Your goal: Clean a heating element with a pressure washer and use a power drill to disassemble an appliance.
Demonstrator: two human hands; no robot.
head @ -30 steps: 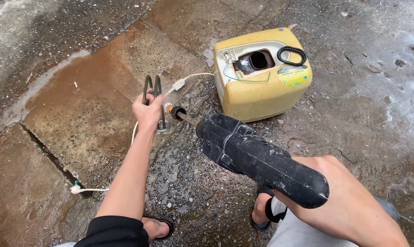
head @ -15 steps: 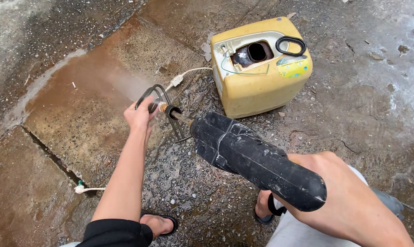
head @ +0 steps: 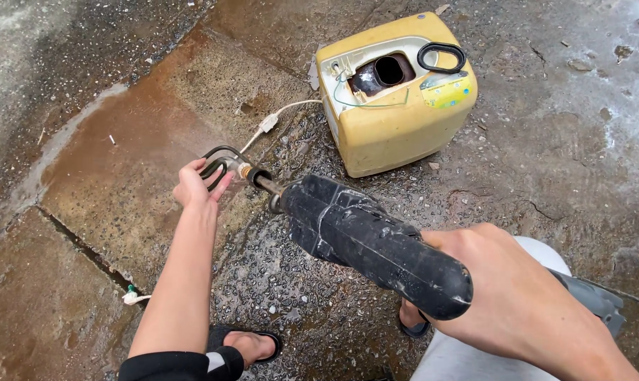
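Note:
My left hand (head: pixel 196 185) grips a dark looped metal heating coil (head: pixel 217 164) above wet concrete. My right hand (head: pixel 524 296) holds the rear grip of a black spray gun (head: pixel 365 240), whose brass nozzle (head: pixel 252 175) points straight at the coil, almost touching it. Behind them lies a yellow box-shaped appliance casing (head: pixel 397 106) with a dark round opening (head: pixel 386 70) in its top face and a black rubber ring (head: pixel 441 55) beside that hole. A white cable (head: pixel 277 116) runs from the casing toward my left hand.
The ground is wet, cracked concrete with a brown rust-coloured patch (head: pixel 129 155) at the left. A white cable end (head: pixel 132 296) lies near my left forearm. My sandalled feet (head: pixel 245 342) stand below the spray gun.
The coil has turned in my left hand from upright to lying sideways. The nozzle stays aimed at it. The view has shifted a little to the right.

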